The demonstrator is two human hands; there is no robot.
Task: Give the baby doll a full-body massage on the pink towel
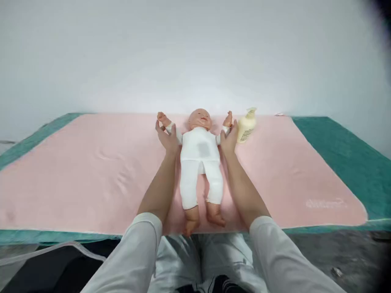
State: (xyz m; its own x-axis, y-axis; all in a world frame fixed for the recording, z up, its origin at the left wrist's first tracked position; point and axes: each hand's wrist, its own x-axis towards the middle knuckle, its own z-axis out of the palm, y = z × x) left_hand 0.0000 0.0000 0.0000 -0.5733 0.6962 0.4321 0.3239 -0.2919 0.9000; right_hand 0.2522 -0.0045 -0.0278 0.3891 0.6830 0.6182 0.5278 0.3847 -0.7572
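Observation:
A baby doll (200,146) with a white cloth body lies on its back on the pink mat (76,175), head toward the wall and feet toward me. My left hand (168,137) is closed around the doll's arm on the left, just below its raised hand. On the other side, my right hand (229,138) grips the doll's other arm in the same way. Both doll arms are bent up beside its head. A pale yellow pump bottle (247,126) stands close beside my right hand, tilted in the view.
Under the pink mat, a green cover (348,154) shows along the table's sides and front edge. A white wall (195,53) rises behind the table. Below the front edge on the left are a dark object (61,270) and a white cable or tube (73,244).

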